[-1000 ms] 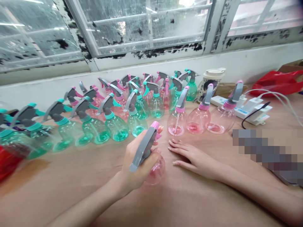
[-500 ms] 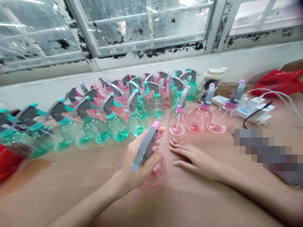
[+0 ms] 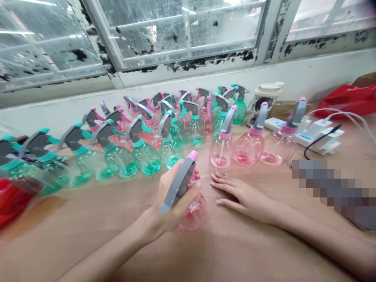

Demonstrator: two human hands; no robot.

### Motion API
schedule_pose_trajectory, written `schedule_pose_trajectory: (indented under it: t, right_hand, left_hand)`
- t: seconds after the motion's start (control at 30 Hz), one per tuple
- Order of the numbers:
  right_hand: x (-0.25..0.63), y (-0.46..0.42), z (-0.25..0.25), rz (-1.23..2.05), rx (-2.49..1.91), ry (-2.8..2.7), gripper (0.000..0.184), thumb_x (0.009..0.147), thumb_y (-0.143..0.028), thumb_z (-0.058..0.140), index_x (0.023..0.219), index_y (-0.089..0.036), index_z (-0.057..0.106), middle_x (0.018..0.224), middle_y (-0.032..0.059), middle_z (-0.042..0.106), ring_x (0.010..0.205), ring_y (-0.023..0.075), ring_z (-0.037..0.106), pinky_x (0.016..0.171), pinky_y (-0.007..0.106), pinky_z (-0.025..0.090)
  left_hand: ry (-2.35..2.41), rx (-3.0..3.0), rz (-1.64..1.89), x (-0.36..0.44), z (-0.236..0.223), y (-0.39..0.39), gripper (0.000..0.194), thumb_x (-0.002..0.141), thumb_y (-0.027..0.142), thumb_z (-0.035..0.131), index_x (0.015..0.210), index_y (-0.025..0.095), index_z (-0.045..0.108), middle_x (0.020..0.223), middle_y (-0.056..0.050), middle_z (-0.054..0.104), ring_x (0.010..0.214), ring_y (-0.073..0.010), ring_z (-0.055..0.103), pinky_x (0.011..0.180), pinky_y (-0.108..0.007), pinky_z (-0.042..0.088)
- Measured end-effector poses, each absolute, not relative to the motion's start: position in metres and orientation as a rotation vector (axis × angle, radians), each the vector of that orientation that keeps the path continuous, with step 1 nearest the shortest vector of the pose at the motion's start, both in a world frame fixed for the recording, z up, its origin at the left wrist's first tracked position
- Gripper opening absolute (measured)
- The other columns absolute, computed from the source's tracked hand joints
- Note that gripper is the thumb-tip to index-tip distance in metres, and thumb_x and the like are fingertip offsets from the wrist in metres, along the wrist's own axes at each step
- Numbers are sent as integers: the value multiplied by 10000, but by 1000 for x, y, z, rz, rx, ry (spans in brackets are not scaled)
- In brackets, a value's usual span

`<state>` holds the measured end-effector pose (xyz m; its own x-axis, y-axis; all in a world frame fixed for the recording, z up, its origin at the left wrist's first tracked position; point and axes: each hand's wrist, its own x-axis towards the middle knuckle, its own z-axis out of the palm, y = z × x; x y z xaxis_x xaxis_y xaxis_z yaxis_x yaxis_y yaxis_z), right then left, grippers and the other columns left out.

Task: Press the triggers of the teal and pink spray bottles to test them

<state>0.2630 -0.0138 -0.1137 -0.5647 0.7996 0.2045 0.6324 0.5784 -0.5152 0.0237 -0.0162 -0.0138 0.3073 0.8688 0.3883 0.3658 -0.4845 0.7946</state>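
A pink spray bottle [image 3: 194, 214] with a grey and pink trigger head stands on the table in front of me. My left hand [image 3: 172, 197] is wrapped round its neck and trigger, fingers curled on the far side and partly hidden. To the right, my right hand [image 3: 239, 196] lies flat on the table [image 3: 223, 246], palm down with the fingers stretched out, holding nothing. Just beyond its fingertips stands another pink spray bottle [image 3: 221, 150], with two more pink ones to its right. Green spray bottles [image 3: 147, 158] stand in a row beyond my left hand.
Behind the front row are more pink and green bottles by the wall. A lidded paper cup [image 3: 264, 102], a white power strip [image 3: 315, 139] with plugs and cables, and a red plastic bag [image 3: 346, 100] are at the right. Another red bag [image 3: 13, 199] lies far left.
The left hand's fingers have drawn in round the trigger, pulling it closer to the neck. My right hand stays in place; the view shifts slightly.
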Motion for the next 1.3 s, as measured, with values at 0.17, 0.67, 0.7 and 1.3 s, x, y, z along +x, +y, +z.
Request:
schedule_pose_trajectory:
  t: [0.17,0.67,0.7,1.3]
  right_hand:
    - [262,-14,-112,542,-1176,-2417,576,968,-525,478,1450,-209,462,1537,96,393,1428,284,345,1161,508,317]
    - [263,-14,-111,554,-1182,-2430,587,972,-531,465,1446,-186,465,1536,108,393,1431,281,339,1164,505,311]
    - [263,-14,-110,562,-1182,-2427,588,970,-531,469,1446,-187,465,1536,108,393,1433,283,336,1166,506,308]
    - [263,-13,-112,547,-1187,-2434,583,970,-525,475,1446,-188,465,1539,105,388,1432,283,337,1161,509,317]
  left_hand:
    - [964,2045,1077,26,-10,-14,345,840,221,545,1180,236,603,1035,-60,713,996,-243,663,941,-416,517]
    - [970,2009,1151,28,-18,-15,438,854,169,536,1289,224,542,1298,-67,644,1211,-240,599,1002,-384,510]
    - [976,2004,1154,28,-18,-16,441,854,170,541,1292,221,540,1293,-68,645,1205,-234,602,993,-371,516]
    - [968,2020,1131,27,-18,-16,400,864,194,535,1263,223,521,1223,-59,651,1042,-191,645,842,-307,550]
